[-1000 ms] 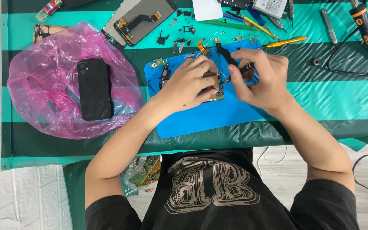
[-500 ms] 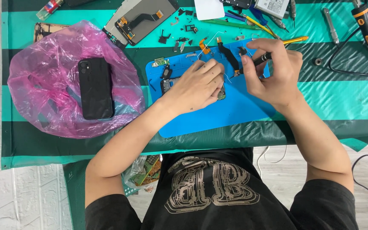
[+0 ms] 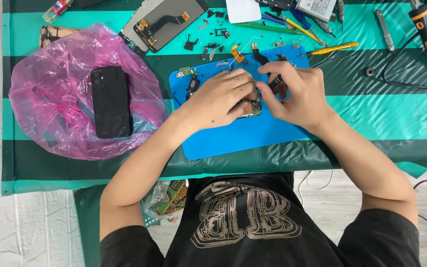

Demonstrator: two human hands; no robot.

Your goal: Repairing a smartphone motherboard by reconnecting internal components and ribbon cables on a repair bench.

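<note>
Both hands meet over a blue work mat [image 3: 243, 138] on a green striped table. My left hand [image 3: 221, 96] presses down on a small phone circuit board [image 3: 253, 108], holding it against the mat. My right hand [image 3: 295, 91] grips a thin dark tool [image 3: 274, 81], its tip pointing down at the board between my fingers. Most of the board is hidden under the two hands. Small flex cables with orange ends [image 3: 237, 53] lie on the mat's far edge.
A black phone [image 3: 110, 101] rests on a pink plastic bag [image 3: 55, 113] at the left. A dismantled phone screen frame [image 3: 161, 22] lies at the back. Screwdrivers, tweezers [image 3: 332, 48] and a black-orange corded tool [image 3: 426, 32] sit at the back right.
My right hand came back down from the mat's far edge with the dark tool and now works at the board beside my left hand, which stayed put.
</note>
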